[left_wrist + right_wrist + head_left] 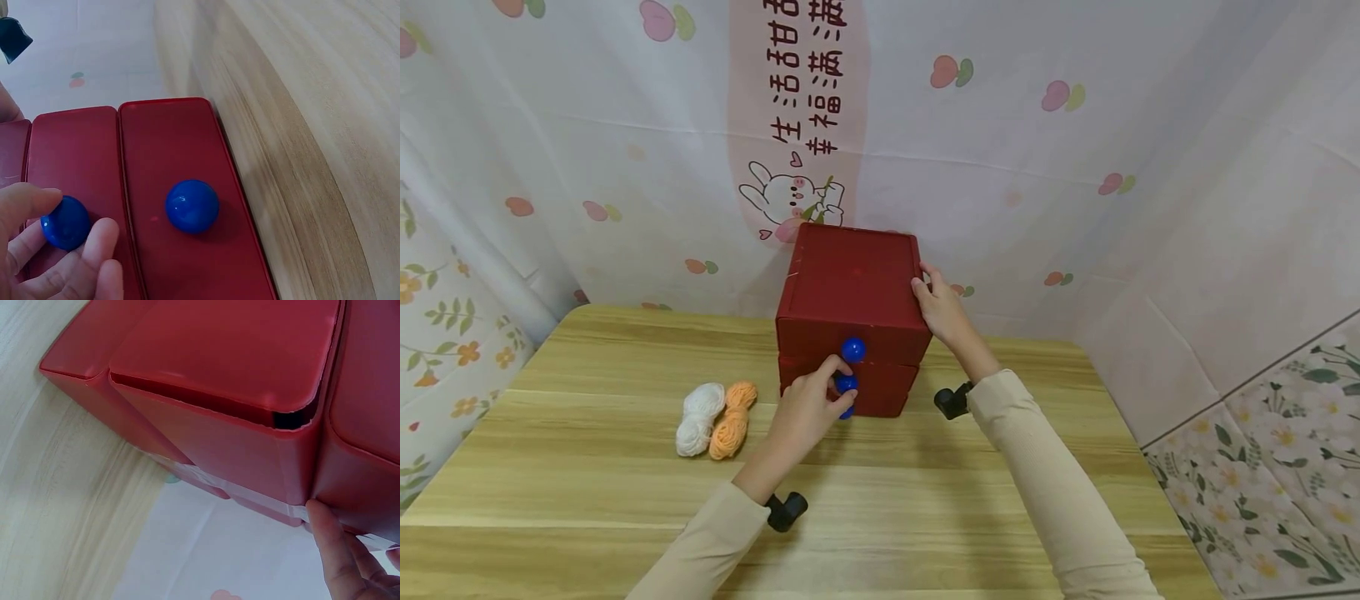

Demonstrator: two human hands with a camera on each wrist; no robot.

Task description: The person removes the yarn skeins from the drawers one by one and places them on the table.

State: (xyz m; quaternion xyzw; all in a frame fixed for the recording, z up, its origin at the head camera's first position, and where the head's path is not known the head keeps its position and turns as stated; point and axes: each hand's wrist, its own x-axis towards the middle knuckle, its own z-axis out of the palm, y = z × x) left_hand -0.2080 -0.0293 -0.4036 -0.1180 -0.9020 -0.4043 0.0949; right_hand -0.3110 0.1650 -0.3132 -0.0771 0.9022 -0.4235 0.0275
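A red drawer cabinet (857, 271) of three stacked drawers, each with a round blue knob, stands at the back of the table. My left hand (808, 404) is at its front, thumb and fingers pinching the middle knob (65, 222). Below that hand the bottom knob (192, 206) is untouched; the top knob (853, 349) sits just above my fingers. In the right wrist view, a narrow dark gap shows along the edge of the middle drawer (231, 350). My right hand (943, 308) rests against the cabinet's right side, near its upper edge, fingers fairly straight.
White yarn (700, 419) and orange yarn (733, 421) lie left of the cabinet on the wooden table (587, 467). Clear tape (250, 497) runs across the cabinet's side. A patterned curtain (1000, 167) hangs close behind it.
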